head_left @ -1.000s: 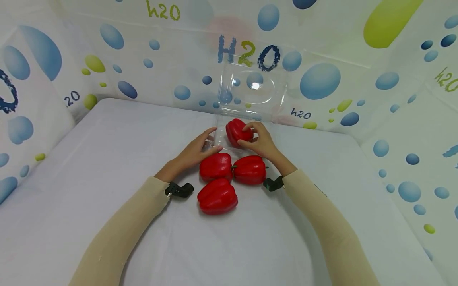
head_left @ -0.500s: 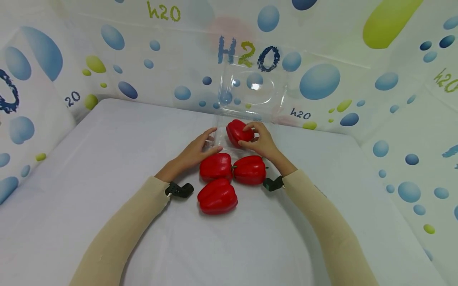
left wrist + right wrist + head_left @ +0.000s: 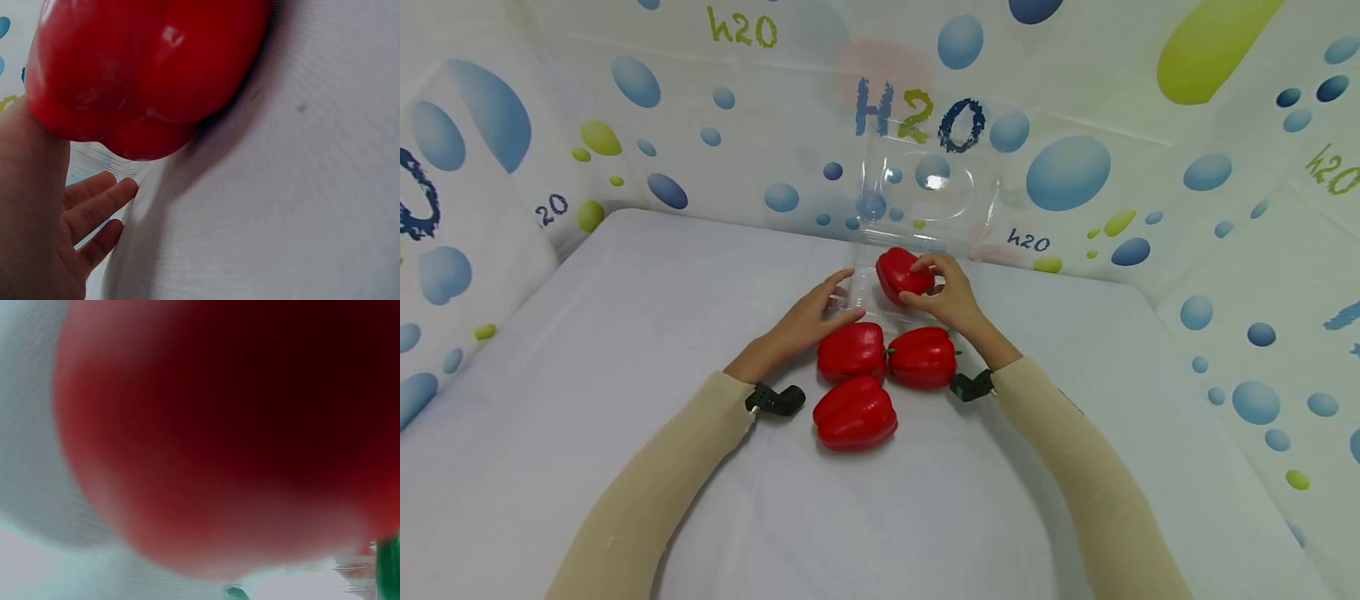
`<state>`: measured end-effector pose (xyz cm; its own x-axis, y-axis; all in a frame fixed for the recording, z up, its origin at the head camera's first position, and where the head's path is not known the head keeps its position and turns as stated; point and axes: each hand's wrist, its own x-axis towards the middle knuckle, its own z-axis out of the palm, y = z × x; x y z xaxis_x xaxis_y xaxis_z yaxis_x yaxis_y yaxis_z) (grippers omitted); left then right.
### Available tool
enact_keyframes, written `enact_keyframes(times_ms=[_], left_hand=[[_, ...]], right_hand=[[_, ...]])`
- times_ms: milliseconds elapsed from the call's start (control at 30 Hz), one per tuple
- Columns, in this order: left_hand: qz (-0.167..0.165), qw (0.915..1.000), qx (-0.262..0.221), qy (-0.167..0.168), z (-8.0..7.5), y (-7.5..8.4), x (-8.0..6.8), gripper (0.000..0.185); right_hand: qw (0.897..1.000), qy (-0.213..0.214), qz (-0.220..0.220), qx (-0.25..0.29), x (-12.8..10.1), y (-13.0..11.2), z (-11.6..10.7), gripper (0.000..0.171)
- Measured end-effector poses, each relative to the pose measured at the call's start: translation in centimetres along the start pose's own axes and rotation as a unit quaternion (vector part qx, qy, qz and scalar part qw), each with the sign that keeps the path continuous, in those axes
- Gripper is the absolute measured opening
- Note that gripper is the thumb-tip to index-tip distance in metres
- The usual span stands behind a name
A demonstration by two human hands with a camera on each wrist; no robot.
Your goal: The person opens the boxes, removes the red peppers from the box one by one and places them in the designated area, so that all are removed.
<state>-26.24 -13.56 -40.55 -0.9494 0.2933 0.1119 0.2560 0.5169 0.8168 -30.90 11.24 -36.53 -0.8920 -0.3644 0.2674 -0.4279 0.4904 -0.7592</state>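
Observation:
A red bell pepper (image 3: pixel 893 273) is held by the right hand (image 3: pixel 951 298), its thumb and fingers curled round the right side. The pepper is over the base of a clear plastic clamshell box (image 3: pixel 861 292). The left hand (image 3: pixel 801 321) is at the box's left front corner, fingers and thumb extended and spread at its edge. In the left wrist view, spread fingers (image 3: pixel 100 209) show beyond a large red pepper (image 3: pixel 144 69). A blurred red pepper (image 3: pixel 187 487) fills most of the right wrist view, where the right hand is hidden.
Three more red peppers lie close in front of the box: one at left (image 3: pixel 852 352), one at right (image 3: pixel 922 357) and one nearest (image 3: pixel 854 412). The clear lid (image 3: pixel 928 187) stands raised against the patterned back curtain (image 3: pixel 752 108). A white cloth (image 3: pixel 715 275) covers the table.
The pepper in the right hand has shifted slightly right and away from the person, over the box. The left hand and the other peppers stay in place.

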Motion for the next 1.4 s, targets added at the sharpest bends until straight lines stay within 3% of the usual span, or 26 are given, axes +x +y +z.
enact_keyframes(times_ms=[767,1400], left_hand=[[0.002,1.0000,0.004,0.001,0.0,-0.2,0.1,0.078],[-0.004,1.0000,0.003,-0.001,-0.1,0.0,0.0,0.077]], right_hand=[[0.999,0.027,-0.034,0.020,-1.0,-0.5,-0.1,0.042],[0.998,0.048,-0.031,0.037,-1.9,-0.6,-0.3,0.042]])
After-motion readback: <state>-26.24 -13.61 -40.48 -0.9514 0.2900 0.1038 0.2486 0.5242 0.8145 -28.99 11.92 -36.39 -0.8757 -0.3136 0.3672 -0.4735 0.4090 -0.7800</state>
